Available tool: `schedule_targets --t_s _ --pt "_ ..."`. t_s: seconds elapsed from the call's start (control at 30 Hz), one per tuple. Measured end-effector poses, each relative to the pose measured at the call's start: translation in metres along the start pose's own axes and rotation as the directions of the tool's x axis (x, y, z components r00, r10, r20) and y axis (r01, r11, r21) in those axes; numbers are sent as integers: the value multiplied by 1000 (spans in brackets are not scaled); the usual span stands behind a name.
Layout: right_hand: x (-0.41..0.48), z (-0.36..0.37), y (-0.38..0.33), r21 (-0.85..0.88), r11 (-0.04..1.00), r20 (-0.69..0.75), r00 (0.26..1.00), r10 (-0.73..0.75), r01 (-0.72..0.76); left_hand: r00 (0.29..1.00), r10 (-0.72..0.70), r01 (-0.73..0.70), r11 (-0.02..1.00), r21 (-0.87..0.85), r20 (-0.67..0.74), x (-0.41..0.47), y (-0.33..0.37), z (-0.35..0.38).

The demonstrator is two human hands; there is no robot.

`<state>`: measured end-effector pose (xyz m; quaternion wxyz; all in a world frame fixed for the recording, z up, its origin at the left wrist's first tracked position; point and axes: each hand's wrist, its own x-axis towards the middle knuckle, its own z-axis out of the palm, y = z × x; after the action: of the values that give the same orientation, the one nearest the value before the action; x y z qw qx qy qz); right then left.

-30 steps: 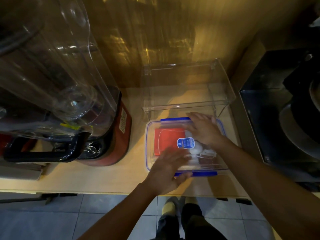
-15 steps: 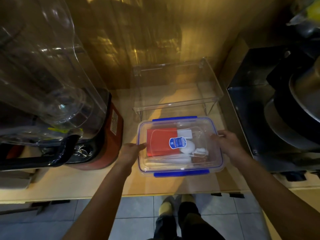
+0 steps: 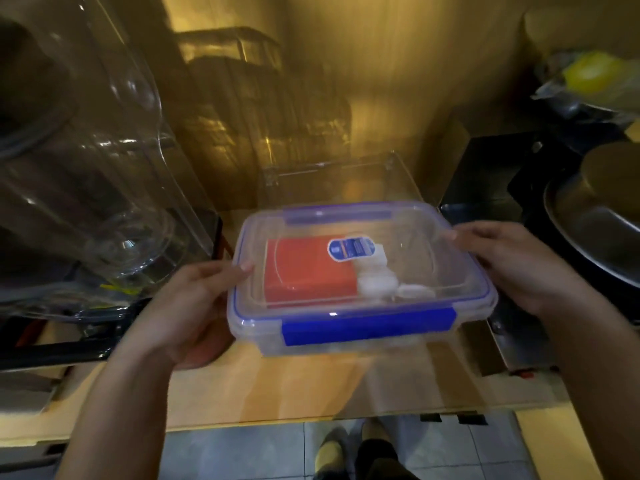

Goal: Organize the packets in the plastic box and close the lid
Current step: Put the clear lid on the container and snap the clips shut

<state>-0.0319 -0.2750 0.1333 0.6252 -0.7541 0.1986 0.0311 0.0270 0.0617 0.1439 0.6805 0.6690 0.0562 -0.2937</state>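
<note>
Both hands grip the closed plastic box above the wooden counter.

Nearest, the counter [image 3: 284, 386] ends in a front edge with floor tiles [image 3: 221, 452] below; a bare strip of wood lies between that edge and the box. The left hand [image 3: 187, 306] wraps the plastic box [image 3: 360, 341] at its left side, thumb on the lid [image 3: 415, 237]; the right hand [image 3: 519, 268] clasps the right rim, fingers curled. A blue latch [image 3: 367, 327] sits along the near side. Inside lie an orange packet [image 3: 308, 271] and small white packets [image 3: 377, 282]. A blender [image 3: 86, 168] crowds the left, a dark appliance [image 3: 491, 188] the right. Beyond stands a clear acrylic stand [image 3: 332, 181] against the wall.
</note>
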Motion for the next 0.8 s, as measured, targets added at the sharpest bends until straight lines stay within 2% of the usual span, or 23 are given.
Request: schedule_targets --t_s 0.07,0.2,0.4,0.63,0.73,0.8 --pt "14 -2 -18 89 995 -52 997 -49 54 988 141 -139 989 42 -59 6 22 2" --pt "53 7 -53 217 959 -221 966 -133 181 946 305 -296 951 92 -107 35 62 7" --pt "107 26 -71 204 946 -212 955 -208 252 874 439 -398 893 212 -208 107 88 10" --pt "147 39 -46 109 968 -218 955 -199 227 878 424 -396 904 161 -221 146 48 8" --pt "149 42 -29 135 962 -197 958 -209 237 859 477 -457 878 144 -186 149 29 8" --pt "149 43 -17 80 966 -169 959 -229 245 856 495 -468 864 185 -149 150 22 6"
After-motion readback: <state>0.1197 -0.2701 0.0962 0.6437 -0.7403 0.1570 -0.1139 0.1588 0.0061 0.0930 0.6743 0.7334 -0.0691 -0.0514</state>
